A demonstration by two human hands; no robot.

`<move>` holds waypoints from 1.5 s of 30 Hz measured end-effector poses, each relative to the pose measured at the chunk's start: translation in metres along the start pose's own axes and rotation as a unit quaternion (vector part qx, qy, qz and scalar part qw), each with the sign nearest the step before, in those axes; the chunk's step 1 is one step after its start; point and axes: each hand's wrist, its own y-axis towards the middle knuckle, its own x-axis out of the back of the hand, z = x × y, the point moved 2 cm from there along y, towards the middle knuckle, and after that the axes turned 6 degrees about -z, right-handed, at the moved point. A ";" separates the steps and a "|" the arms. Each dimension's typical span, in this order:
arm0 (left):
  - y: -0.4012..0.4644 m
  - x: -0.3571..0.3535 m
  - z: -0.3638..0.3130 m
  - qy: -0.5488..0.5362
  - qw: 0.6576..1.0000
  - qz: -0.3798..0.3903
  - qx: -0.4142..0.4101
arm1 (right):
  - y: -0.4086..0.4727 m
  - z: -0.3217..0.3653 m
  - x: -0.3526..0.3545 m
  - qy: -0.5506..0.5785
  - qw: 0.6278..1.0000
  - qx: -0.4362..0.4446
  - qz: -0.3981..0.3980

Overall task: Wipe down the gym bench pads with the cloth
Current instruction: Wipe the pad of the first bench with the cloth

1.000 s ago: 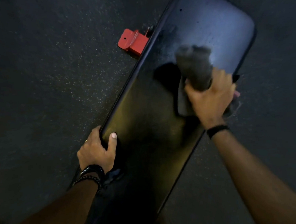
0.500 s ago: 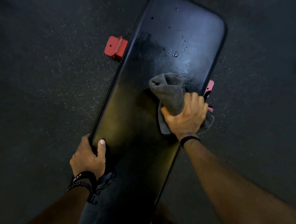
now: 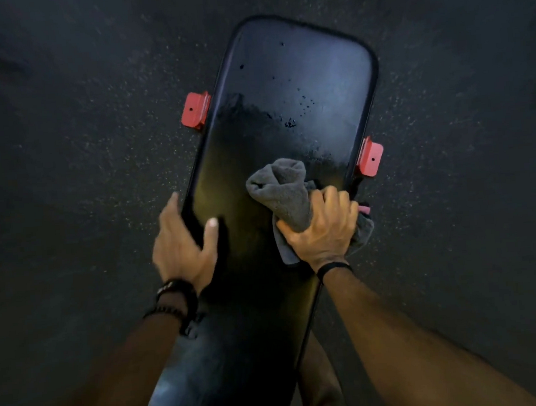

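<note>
Head-camera view, looking down the length of a black padded gym bench (image 3: 271,85) that stood on dark speckled rubber floor (image 3: 83,171). The right hand (image 3: 322,230) was clamped around a bunched grey cloth (image 3: 283,192), fingers curled over the bundle and thumb at its near side; the cloth lay pressed on the pad near the bench's right edge, about midway along the visible pad. A loose flap of the cloth hung out beneath the hand, and part of it overlapped the right rim. The left hand (image 3: 183,240) gripped the bench's left edge, fingers wrapped down over the rim and thumb lying flat on the top surface; the picture was slightly blurred there. Beyond the cloth, the far half of the pad showed a paler sheen with scattered dark droplets (image 3: 291,123), while the near half appeared darker. Two red brackets projected from under the pad: the left bracket (image 3: 195,110) farther away, the right bracket (image 3: 370,160) just beyond the cloth. Dark wristbands (image 3: 175,296) circled the left wrist, and a thin black band (image 3: 333,268) the right.
</note>
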 end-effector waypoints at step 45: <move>0.057 -0.027 -0.036 0.049 0.997 0.045 -0.028 | 0.092 -0.027 -0.003 0.076 0.950 -0.297 -0.060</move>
